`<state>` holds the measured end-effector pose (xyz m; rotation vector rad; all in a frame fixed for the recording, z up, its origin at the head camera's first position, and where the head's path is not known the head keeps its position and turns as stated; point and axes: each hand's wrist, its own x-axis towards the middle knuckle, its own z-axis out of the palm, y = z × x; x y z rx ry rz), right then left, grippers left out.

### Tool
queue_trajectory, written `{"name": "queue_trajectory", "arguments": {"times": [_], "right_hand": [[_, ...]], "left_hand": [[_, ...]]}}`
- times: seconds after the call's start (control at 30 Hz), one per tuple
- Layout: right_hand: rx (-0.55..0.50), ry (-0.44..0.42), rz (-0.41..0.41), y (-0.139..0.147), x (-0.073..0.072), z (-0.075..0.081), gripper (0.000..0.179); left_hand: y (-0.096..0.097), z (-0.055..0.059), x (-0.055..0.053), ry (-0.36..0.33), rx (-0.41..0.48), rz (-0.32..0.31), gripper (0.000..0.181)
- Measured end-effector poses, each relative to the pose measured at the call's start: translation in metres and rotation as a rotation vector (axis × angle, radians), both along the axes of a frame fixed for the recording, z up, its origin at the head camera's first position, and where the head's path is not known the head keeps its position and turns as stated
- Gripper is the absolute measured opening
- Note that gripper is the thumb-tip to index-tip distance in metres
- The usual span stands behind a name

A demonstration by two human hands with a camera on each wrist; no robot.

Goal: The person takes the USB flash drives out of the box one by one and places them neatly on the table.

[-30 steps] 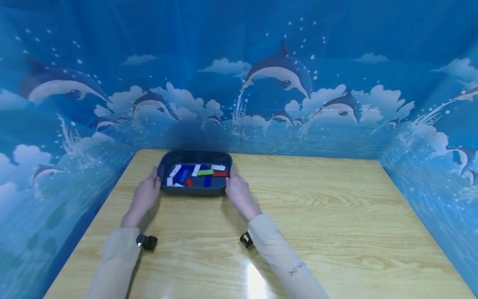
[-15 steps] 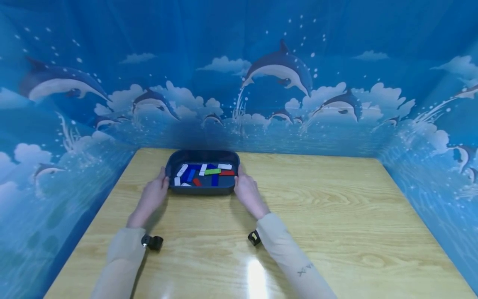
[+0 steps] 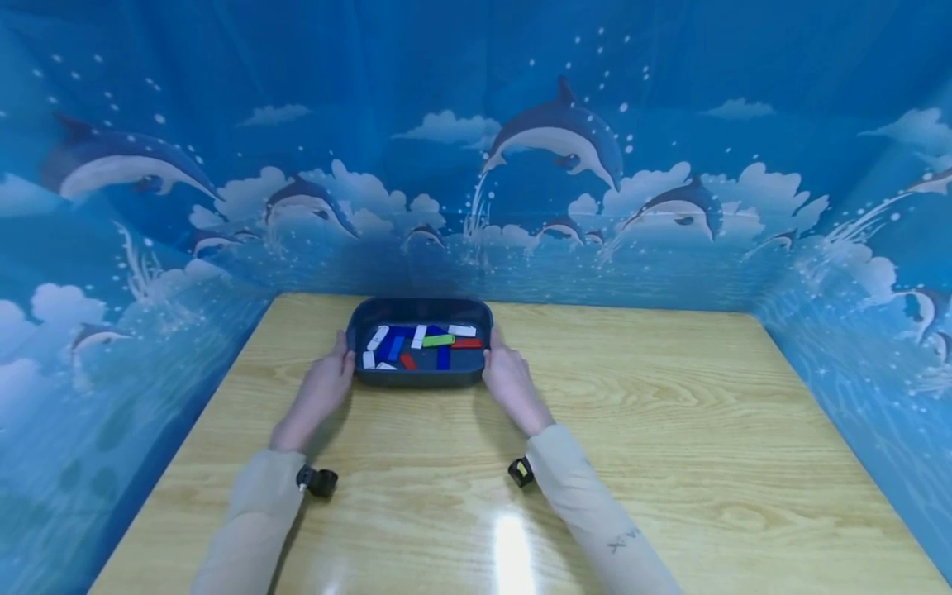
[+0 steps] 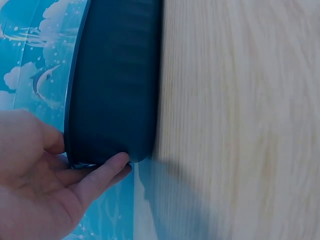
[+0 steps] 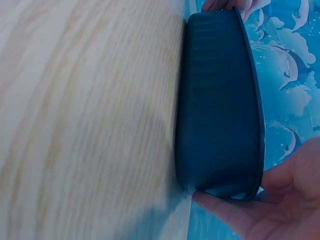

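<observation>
"One tray (image 3: pixel 420 379), gripped both ends?"

"Yep, left hand (image 3: pixel 322 387) and right hand (image 3: pixel 513 380), fingers holding an end each, back of the table (image 3: pixel 669 413) near the curtain (image 3: pixel 476 124). If one slips, imo it could swing and the blocks (image 3: pixel 438 340) might slide."

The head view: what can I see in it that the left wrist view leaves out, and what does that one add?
Only the head view shows the red, white, blue and green pieces inside the tray, the right hand at the tray's right end, and the two beige sleeves.

Only the left wrist view shows, up close, fingertips of the left hand near the tray's bottom edge.

Both share the tray, the left hand, the wooden table and the dolphin curtain.
</observation>
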<state>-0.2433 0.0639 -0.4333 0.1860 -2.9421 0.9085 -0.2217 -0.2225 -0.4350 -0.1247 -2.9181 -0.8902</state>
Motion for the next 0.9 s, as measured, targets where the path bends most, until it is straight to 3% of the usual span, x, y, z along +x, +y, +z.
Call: {"name": "queue_trajectory", "arguments": {"times": [0.43, 0.9], "right_hand": [[0.033, -0.029, -0.037, 0.023, 0.0, 0.001, 0.053], [0.026, -0.056, -0.059, 0.042, 0.003, 0.001, 0.054]], "left_hand": [[0.022, -0.001, -0.001, -0.011, 0.015, -0.023, 0.055], [0.041, -0.006, -0.003, 0.052, 0.001, -0.035, 0.055]]}}
